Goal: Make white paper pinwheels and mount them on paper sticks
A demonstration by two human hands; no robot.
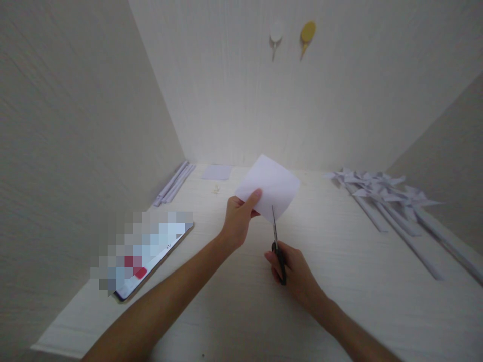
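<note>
A white square sheet of paper (269,181) is pinched between the thumb and fingers of my left hand (240,216), tilted with one corner toward me. My right hand (292,266) grips black-handled scissors (278,254), fingers wrapped round the handles. The blades point away from me and overlap the paper's near corner. Whether they are cutting into it at this instant I cannot tell. Both hands are above the white tabletop (234,301).
Several rolled paper sticks (175,183) lie at the back left, beside a flat paper sheet (217,172) and some tiny pale bits (216,189). A phone (151,261) leans at the left. Several paper pinwheels (377,188) on sticks lie at the right. Two hooks (308,32) are on the back wall.
</note>
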